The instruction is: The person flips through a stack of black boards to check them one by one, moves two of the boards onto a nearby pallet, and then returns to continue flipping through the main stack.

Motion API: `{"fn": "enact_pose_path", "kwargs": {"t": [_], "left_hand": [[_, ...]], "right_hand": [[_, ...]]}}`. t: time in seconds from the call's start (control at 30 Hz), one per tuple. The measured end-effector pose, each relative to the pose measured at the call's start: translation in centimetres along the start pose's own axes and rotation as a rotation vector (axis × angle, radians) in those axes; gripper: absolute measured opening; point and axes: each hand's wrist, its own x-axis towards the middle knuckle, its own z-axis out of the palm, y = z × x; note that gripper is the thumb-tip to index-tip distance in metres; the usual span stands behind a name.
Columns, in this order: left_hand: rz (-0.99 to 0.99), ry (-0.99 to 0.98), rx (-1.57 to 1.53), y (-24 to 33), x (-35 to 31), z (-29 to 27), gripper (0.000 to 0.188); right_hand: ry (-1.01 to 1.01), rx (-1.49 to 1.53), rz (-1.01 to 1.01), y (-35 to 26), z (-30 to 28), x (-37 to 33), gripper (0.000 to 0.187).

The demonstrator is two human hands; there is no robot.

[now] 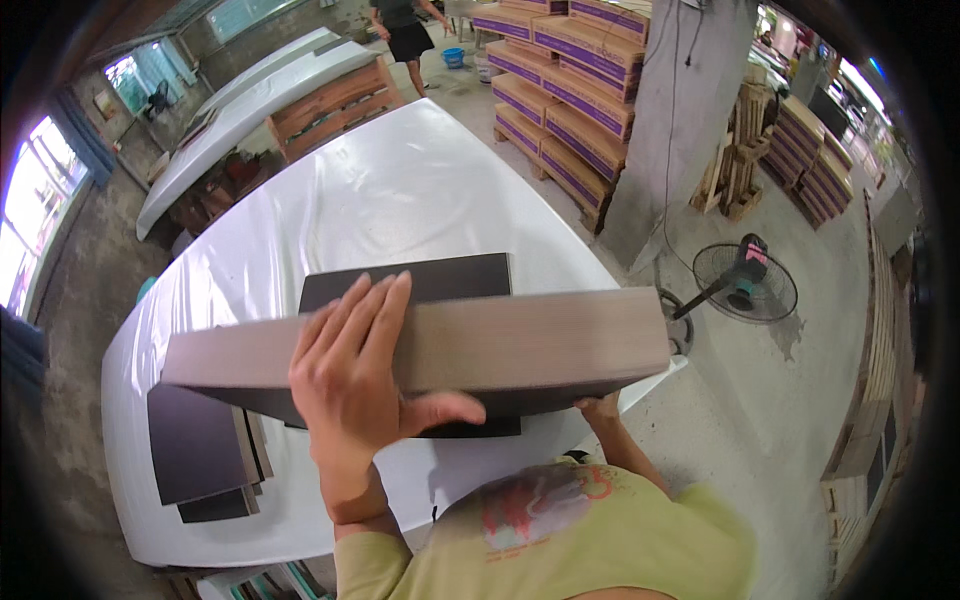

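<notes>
A thick stack of thin boards [530, 335] is tilted up in front of me, its pressed-together grey-brown edges facing upward and its dark face toward my body. My left hand [350, 370] lies across the top of it, fingers over the edges and thumb along the near side. At the stack's lower right, my right hand [600, 408] grips from below, mostly hidden by it. Under the stack, a dark board or pile [450, 275] lies on the white-covered table [400, 180]. More dark boards [195, 440] lie loosely piled at the left.
A floor fan [745, 280] stands right of the table, near a concrete pillar [685, 130]. Cardboard boxes with purple bands [570, 90] are stacked behind. Another white-covered table [270, 85] stands far left, beside a wooden pallet [335, 110]. A person [405, 35] walks at the back.
</notes>
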Motion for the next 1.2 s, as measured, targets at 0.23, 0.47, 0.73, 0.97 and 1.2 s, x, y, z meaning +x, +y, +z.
{"fn": "enact_pose_path", "kwargs": {"t": [0.23, 0.47, 0.73, 0.97, 1.2], "left_hand": [[0.049, 0.212, 0.081, 1.6, -2.8, -0.7, 0.069], [0.041, 0.259, 0.031, 1.1, -2.6, -0.5, 0.074], [0.039, 0.273, 0.001, 0.6, -2.8, -0.7, 0.067], [0.023, 0.25, 0.032, 1.2, -3.6, -1.2, 0.068], [0.019, 0.232, 0.011, 1.3, -3.8, -1.4, 0.081]], "right_hand": [[-0.111, -0.116, -0.026, -0.7, -1.8, -0.8, 0.075], [-0.225, -0.202, -0.024, -1.2, -3.2, -1.8, 0.074], [-0.274, -0.227, 0.014, -1.1, -3.4, -3.9, 0.072], [-0.298, -0.231, 0.025, -0.9, -2.5, -3.6, 0.071], [-0.336, -0.252, 0.008, -1.3, -2.2, -3.4, 0.07]]}}
